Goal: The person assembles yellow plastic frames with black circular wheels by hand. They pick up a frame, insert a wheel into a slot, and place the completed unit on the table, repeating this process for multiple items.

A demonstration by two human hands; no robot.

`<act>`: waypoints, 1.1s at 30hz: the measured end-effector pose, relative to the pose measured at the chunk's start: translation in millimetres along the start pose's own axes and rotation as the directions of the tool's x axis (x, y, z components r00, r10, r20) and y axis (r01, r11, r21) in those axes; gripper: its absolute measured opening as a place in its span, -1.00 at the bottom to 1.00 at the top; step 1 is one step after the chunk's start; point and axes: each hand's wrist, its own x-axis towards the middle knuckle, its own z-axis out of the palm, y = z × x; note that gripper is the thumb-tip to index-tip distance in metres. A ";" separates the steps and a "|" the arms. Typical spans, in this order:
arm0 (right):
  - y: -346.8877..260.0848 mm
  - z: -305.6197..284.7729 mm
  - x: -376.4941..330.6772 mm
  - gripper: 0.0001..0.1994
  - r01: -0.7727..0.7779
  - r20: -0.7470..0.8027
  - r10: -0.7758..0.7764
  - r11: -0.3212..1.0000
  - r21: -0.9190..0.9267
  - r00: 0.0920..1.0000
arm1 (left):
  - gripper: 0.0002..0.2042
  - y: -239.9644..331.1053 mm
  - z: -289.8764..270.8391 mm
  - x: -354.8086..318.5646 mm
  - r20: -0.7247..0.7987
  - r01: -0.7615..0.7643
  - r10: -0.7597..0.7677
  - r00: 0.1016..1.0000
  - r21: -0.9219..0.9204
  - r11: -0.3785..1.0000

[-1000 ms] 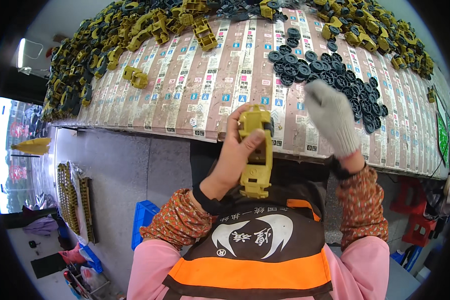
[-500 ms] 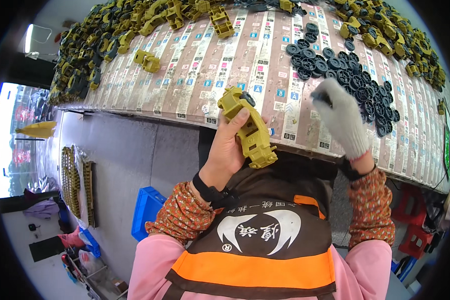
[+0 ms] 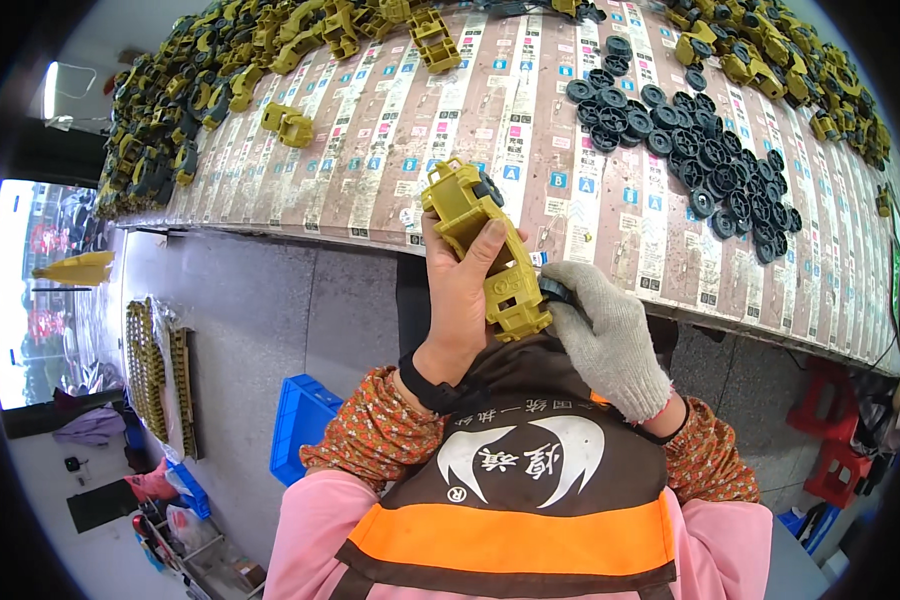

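My bare left hand (image 3: 458,290) is closed around a mustard-yellow toy vehicle body (image 3: 513,290), held tilted just off the table's near edge. One dark wheel (image 3: 488,190) sits on the body's far right side. In a pale knitted glove, my right hand (image 3: 605,335) pinches another dark toy wheel (image 3: 555,290) against the body's near right side. Whether this wheel is seated on the axle I cannot tell, since the gloved fingers partly cover it. Loose dark wheels (image 3: 715,155) lie in a heap on the table to the right.
The table (image 3: 370,190) is covered in printed sheeting. Heaped yellow vehicle bodies with wheels line its far left (image 3: 170,120) and far right (image 3: 770,60). A lone yellow piece (image 3: 288,124) lies left of centre. A blue crate (image 3: 300,425) stands on the floor; red stools (image 3: 828,420) are at right.
My right hand has come from beside the wheel heap, down and left, bringing a wheel to the body's side. My left hand still holds the toy body in nearly the same place.
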 end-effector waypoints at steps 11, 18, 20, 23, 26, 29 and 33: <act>1.6 -2.5 0.8 -0.70 -0.056 -0.029 0.057 0.997 0.047 0.998 | -0.52 -3.8 12.5 -5.5 0.016 -0.083 0.083 0.996 0.010 0.996; 6.0 -0.4 -0.9 -0.66 0.002 -0.031 -0.002 1.000 -0.006 1.000 | -0.52 -8.4 12.2 -4.8 0.000 -0.140 0.141 0.990 0.074 0.987; 7.0 2.8 -5.4 -0.64 0.019 -0.054 -0.019 1.000 0.001 0.998 | -0.53 -11.7 10.7 -4.0 -0.005 -0.204 0.205 0.979 0.101 0.974; 6.0 4.8 -11.2 -0.60 0.072 -0.035 -0.073 0.997 -0.026 0.997 | -0.54 -15.0 8.7 -3.5 -0.002 -0.281 0.284 0.959 0.128 0.951; 3.1 4.4 -14.3 -0.53 0.083 0.010 -0.083 0.995 -0.054 0.997 | -0.52 -22.1 4.5 -3.9 0.058 -0.307 0.302 0.952 0.246 0.919; 5.6 4.1 -16.7 -0.51 0.075 0.032 -0.074 0.996 -0.040 0.997 | -0.38 -25.7 8.4 -13.7 0.144 -0.304 0.281 0.949 0.178 0.936; -8.6 -6.6 -17.1 -0.53 0.008 0.097 0.004 0.993 -0.117 0.995 | -0.36 -25.6 14.6 -17.6 0.225 -0.324 0.290 0.930 0.133 0.937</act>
